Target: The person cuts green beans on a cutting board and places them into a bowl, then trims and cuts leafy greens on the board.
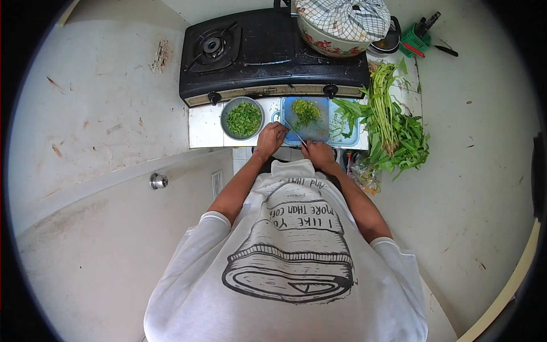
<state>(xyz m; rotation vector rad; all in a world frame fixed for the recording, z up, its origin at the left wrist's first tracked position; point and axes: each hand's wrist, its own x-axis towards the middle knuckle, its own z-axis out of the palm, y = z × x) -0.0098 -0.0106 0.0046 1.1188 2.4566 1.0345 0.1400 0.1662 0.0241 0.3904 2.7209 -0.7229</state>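
Observation:
My right hand is closed around the handle of a knife, whose thin blade slants up and left over the near left part of a blue cutting board. Close to the blade's tip, my left hand has its fingers curled together at the board's left edge; what they hold, if anything, is too small to make out. A small heap of chopped greens lies on the board. Left of it stands a round grey bowl containing chopped green leaves.
A light blue tray with leaf scraps shows beside the board. Long-stemmed leafy greens hang over the counter's right end. Behind are a black gas stove, a cloth-topped floral pot and a green basket with utensils.

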